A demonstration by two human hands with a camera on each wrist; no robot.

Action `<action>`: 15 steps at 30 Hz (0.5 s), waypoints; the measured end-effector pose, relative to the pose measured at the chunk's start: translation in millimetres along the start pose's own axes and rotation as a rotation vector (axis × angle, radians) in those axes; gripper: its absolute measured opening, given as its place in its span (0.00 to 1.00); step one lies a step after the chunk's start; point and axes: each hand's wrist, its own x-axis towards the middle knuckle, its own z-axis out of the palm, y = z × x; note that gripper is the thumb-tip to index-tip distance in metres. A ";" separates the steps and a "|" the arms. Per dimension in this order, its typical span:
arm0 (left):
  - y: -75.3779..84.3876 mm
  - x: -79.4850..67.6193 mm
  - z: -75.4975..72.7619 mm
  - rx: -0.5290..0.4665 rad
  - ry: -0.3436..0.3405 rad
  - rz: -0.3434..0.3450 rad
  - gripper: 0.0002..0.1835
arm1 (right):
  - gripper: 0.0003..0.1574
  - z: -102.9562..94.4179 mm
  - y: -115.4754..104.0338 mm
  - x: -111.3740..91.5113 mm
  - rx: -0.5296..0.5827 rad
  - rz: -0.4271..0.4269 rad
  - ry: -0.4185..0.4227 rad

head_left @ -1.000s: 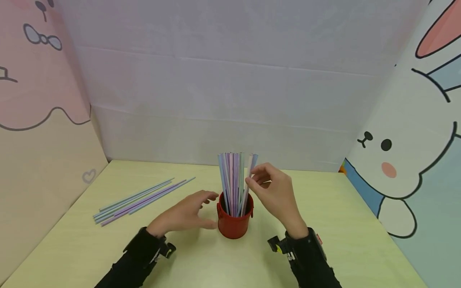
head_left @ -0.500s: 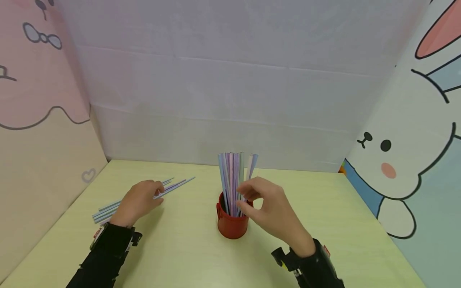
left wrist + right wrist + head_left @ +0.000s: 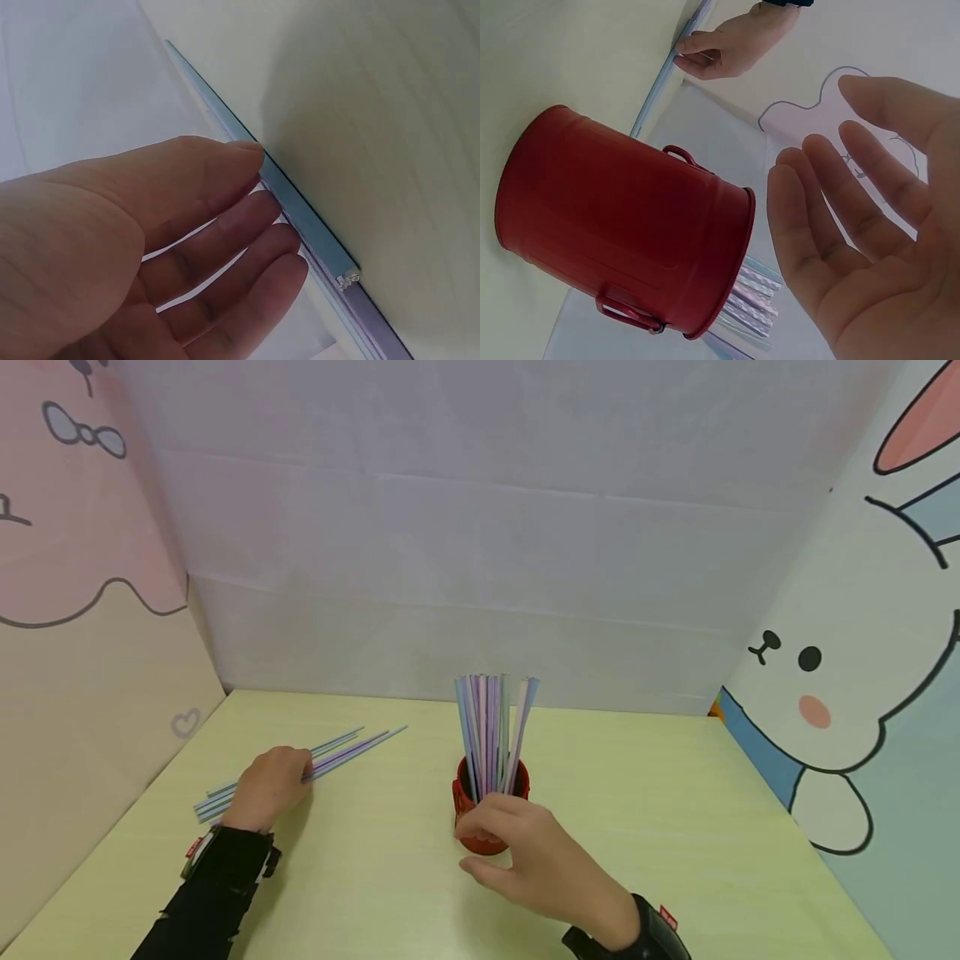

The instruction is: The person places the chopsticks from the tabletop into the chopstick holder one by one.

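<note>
Several slim pastel sticks (image 3: 347,755) lie side by side on the table at the left. Over their middle is my left hand (image 3: 268,787), fingers bent down to them. In the left wrist view its thumb and fingertips meet the edge of a blue stick (image 3: 307,214), with a gap between thumb and fingers. A small red bucket (image 3: 626,217) stands upright near the table's middle, holding a bunch of upright sticks (image 3: 491,735). My right hand (image 3: 536,860) hovers in front of this bucket, partly covering it in the head view, its fingers loosely bent around nothing.
A pale wall (image 3: 450,552) closes off the back of the table (image 3: 645,793). Panels with cartoon drawings stand at both sides, a pink one (image 3: 142,518) on the left and a rabbit one (image 3: 862,693) on the right.
My left hand has gone from beside the bucket over to the loose sticks, then slightly back along them. My right hand has let go of a stick in the bucket and come down toward me.
</note>
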 end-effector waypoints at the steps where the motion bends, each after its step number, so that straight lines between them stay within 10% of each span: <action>1: -0.5 -0.5 0.4 -0.007 -0.003 -0.004 0.08 | 0.18 1.7 -0.1 -0.9 -0.001 0.002 -0.008; 15: 0.3 1.5 -10.9 -0.066 -0.083 0.042 0.07 | 0.18 2.2 1.2 -1.9 -0.022 0.029 -0.009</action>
